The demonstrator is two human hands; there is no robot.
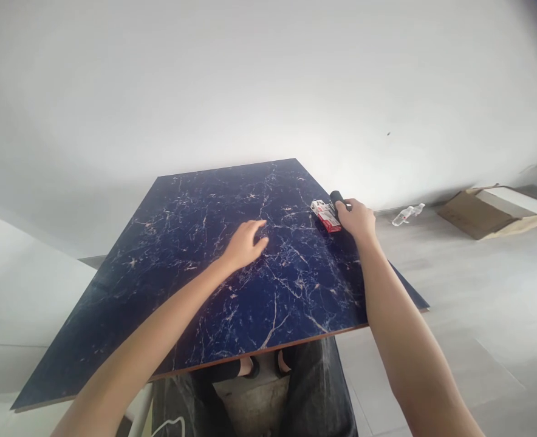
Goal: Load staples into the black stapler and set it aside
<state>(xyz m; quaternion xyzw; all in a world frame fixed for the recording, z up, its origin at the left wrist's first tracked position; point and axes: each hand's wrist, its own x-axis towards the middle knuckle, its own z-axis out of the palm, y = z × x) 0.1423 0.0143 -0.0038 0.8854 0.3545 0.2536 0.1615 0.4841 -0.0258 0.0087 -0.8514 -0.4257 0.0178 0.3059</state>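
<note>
My left hand [245,244] is over the middle of the dark blue marbled tabletop [159,255], its thumb and fingers apart and nothing between them. Toward the table's right edge, my right hand [358,217] has its fingers closed around a small black cylindrical object [336,197]; its kind I cannot make out, and its lower end is hidden by the fingers. Just left of that hand lies a red and white small box [327,216] on the tabletop, close beside the black object.
A white wall [250,85] rises behind the table. On the floor to the right are clear plastic bottles [407,215] and an open cardboard box [487,212]. My legs [318,388] are under the table's front edge, with a white cable [171,423] at the lower left.
</note>
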